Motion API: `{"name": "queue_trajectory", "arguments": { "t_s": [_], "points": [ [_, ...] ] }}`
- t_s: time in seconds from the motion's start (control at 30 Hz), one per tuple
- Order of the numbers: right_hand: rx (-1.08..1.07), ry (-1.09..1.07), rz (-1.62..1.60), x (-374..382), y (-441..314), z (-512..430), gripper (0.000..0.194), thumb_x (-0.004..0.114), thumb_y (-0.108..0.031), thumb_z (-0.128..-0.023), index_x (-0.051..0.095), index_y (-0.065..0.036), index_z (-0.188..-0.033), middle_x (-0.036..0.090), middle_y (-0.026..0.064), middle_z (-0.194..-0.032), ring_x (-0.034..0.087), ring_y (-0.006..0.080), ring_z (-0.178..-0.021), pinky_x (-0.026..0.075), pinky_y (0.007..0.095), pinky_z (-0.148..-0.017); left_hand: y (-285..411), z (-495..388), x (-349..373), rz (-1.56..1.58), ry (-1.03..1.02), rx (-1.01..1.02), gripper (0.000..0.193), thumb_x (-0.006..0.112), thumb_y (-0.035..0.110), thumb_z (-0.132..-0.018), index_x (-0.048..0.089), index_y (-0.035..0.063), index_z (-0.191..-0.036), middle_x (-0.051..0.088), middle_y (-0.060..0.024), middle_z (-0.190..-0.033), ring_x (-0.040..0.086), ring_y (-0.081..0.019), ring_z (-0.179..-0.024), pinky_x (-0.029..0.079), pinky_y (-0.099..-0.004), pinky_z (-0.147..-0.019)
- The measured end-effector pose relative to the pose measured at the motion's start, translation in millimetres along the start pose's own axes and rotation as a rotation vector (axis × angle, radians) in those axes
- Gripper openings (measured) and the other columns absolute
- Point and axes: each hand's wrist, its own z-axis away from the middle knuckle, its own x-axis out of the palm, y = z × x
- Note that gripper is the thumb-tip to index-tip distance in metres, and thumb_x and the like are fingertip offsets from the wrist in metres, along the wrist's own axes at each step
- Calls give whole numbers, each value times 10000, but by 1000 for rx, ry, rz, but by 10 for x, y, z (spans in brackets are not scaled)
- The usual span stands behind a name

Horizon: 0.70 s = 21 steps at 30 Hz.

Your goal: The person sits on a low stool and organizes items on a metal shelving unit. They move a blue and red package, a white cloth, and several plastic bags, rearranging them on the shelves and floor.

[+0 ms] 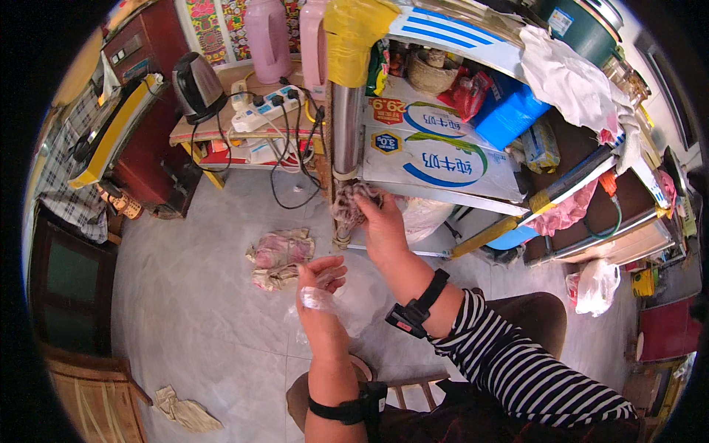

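My right hand (382, 224) grips a crumpled patterned cloth (350, 206) against the lower part of the shelf's metal leg (347, 133). Lower and to the left, my left hand (320, 288) has its fingers loosely curled. A thin clear plastic bag (360, 290) is looped over that hand and hangs beside it; how firmly the fingers hold it is hard to see. On the floor just beyond the left hand lies a crumpled, stained cloth (282, 252), pinkish and beige.
Flattened milk cartons (443, 158) line the shelf on my right. Black cords dangle from a power strip (266, 113) on a low table, near an electric kettle (198, 88) and pink thermos flasks (268, 41). A beige cloth (185, 411) lies on the floor beside a wooden chair (91, 396).
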Motion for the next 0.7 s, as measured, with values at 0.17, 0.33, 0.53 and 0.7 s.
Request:
{"name": "queue_trajectory", "arguments": {
  "t_s": [0.17,0.33,0.53,0.7],
  "points": [
    [281,128,-33,-363,-205,117,358,637,-84,-814,544,-9,-1151,618,82,-1042,615,211,-922,508,327,-790,20,-23,-14,-41,41,-31,533,317,450,-998,599,-1,-986,636,-119,-1006,580,-195,-901,428,-310,-821],
    [248,210,107,-1387,-506,29,279,531,-58,-867,516,6,-1138,632,126,-1029,642,251,-902,529,365,-798,38,-38,-30,-55,45,-29,509,337,436,-995,600,0,-978,632,-119,-989,572,-195,-898,418,-313,-828],
    [488,288,184,-2234,-327,146,255,548,-56,-856,512,-3,-1103,633,123,-997,648,252,-886,542,356,-758,93,71,-53,-178,55,43,501,343,429,-993,599,0,-977,630,-113,-956,566,-193,-880,413,-322,-837],
    [567,21,592,-2111,259,270,380,706,-155,-762,548,-28,-1083,621,108,-962,619,229,-861,514,344,-719,92,163,0,-182,42,3,505,331,421,-997,592,-11,-972,628,-113,-958,569,-190,-891,418,-327,-860]
  ]
}}
